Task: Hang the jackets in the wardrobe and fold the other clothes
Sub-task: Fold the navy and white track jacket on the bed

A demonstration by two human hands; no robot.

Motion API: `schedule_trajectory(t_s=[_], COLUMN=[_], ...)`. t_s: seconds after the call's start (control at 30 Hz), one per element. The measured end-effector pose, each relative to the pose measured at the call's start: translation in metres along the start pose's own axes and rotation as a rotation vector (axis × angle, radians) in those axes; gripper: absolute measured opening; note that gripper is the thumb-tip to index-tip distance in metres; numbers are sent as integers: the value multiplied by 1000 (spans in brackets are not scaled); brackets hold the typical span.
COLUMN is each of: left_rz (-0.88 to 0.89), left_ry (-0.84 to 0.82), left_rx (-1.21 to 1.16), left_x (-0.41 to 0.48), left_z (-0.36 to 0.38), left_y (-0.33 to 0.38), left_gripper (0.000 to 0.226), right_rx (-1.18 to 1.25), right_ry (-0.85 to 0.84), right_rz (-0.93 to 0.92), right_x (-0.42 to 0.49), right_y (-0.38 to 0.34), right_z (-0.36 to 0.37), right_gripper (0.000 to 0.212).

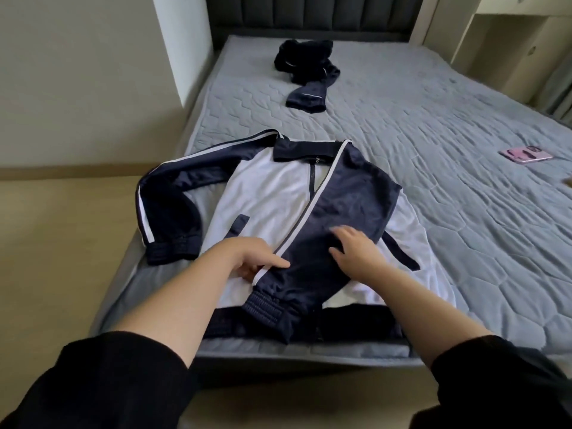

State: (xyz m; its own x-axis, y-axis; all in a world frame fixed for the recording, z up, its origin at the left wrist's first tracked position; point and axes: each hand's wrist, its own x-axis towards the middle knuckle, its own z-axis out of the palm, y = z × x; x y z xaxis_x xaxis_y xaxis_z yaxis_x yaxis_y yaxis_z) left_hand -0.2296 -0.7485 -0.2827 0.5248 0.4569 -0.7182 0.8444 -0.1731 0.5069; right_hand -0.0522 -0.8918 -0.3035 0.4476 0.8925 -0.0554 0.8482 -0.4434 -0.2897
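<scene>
From my remote view, the jacket (266,193), navy and white, lies face up and zipped at the near end of the bed (464,218), collar away from me and hem at the bottom centre of the frame. One sleeve (346,209) is laid slantwise across the chest, its cuff near the hem; the other sleeve (164,193) bends down the left side by the mattress edge. The left grip (250,261) is clamped on the crossed sleeve's white-striped edge, thumb on top and fingers tucked beneath, apparently to hold that edge in line. The right grip (356,258) lies apart, fingers spread flat on the same sleeve, which I judge pins and smooths the cloth so it cannot slide. The arrangement reads as squaring the garment up before lifting or folding; which of the two I cannot tell. No hanger or wardrobe is in view. A dark garment (306,72) lies crumpled at upper centre, not yet dealt with. A small pink item (526,154) rests on the bed at right.
</scene>
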Motion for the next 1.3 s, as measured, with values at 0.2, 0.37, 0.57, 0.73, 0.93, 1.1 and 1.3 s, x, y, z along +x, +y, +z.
schedule_trajectory(t_s=[0.2,0.37,0.57,0.73,0.93,1.1,1.3], left_rz=[254,454,565,635,567,595,628], left_ry=[-139,-112,137,339,495,469,475], left_rx=[-337,-17,120,158,67,12,30], left_x=[-18,-25,-23,-20,-8,0,1], left_z=[-7,-6,7,16,28,29,24], left_y=[-27,-37,-13,12,25,29,36], left_gripper=[63,68,14,39,56,49,49], right_rx=[-45,162,802,1273,1301,955,1042], right_ry=[-190,-125,-198,-346,-476,-538,-528], right_rz=[-72,-39,256,422,503,359,307], right_x=[-10,-13,-10,-9,-5,-11,-14], right_y=[-11,-15,2,17,36,18,9], right_z=[6,-7,-20,-32,-40,-36,-34], right_gripper=[48,26,19,29,67,52,18])
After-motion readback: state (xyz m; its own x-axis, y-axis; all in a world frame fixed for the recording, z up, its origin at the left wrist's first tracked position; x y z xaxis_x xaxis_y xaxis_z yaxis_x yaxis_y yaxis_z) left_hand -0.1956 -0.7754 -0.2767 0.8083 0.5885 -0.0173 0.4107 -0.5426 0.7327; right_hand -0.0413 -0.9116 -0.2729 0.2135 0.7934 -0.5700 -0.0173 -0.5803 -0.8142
